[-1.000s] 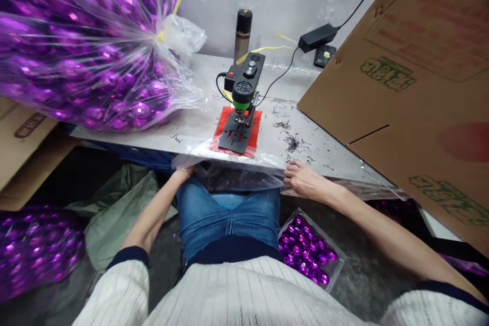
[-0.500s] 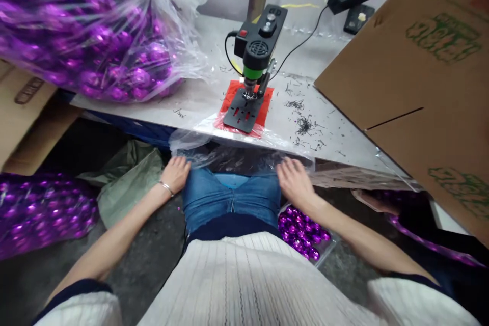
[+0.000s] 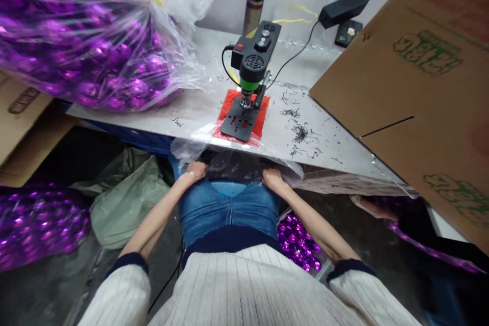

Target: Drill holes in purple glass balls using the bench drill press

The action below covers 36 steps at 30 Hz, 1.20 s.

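Note:
A clear plastic sheet [image 3: 233, 165] stretches across my lap below the table's front edge, its upper part lying up over that edge. My left hand [image 3: 197, 169], a bracelet at its wrist, is closed on the left part of the plastic. On the other side my right hand [image 3: 272, 178] grips the plastic too, its fingertips hidden. Straight ahead on the table stands a small black electric machine [image 3: 254, 58] with a green ring, on a slotted black plate [image 3: 239, 125]. Under the plate is a red sheet [image 3: 262, 122].
A tied clear bag of shiny purple balls [image 3: 95, 56] rests at the table's left. Cardboard boxes [image 3: 412, 97] flank both sides. Black scraps [image 3: 300, 133] litter the table [image 3: 324, 147]. By my right leg sits a tub of purple balls [image 3: 298, 244]; another purple bag [image 3: 42, 224] lies left.
Both hands have moved inward, toward each other, and their fingers have closed on the plastic. The view has tilted slightly, so the table things appear lower.

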### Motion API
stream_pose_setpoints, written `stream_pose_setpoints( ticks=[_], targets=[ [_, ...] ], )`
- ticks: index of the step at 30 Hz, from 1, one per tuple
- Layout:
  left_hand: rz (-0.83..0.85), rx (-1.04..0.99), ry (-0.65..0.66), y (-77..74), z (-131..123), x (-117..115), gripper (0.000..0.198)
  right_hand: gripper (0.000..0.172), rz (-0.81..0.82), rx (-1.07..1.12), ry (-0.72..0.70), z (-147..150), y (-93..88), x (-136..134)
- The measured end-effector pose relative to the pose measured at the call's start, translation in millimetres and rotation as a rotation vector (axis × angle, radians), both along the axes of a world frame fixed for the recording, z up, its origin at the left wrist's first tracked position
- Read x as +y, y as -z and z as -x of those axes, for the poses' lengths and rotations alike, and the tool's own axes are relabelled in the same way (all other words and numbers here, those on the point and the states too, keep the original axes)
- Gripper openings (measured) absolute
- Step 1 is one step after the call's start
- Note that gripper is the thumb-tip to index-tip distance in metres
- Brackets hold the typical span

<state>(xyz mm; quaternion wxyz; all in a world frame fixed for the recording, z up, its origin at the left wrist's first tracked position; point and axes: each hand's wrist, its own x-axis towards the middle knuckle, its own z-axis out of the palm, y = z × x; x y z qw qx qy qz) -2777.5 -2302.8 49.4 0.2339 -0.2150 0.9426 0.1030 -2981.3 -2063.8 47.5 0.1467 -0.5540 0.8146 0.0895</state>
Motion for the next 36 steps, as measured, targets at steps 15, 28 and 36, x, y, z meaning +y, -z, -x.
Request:
stream_pose_setpoints(
  ticks=[15, 28, 36],
  targets=[
    [0.031, 0.12, -0.062, -58.5, -234, -49, 0.03, 0.026, 0.084, -0.073, -0.179, 3, -62.9, 222],
    [0.015, 0.21, -0.034, -74.2, -106, 39, 0.041, 0.04, 0.514, -0.211, -0.094, -32, -95.9, 34],
    [-0.309, 0.165, 0.263, -15.6, -6, 90, 0.022, 0.035, 0.739, 0.258, 0.201, 26, -59.9, -22]
  ],
)
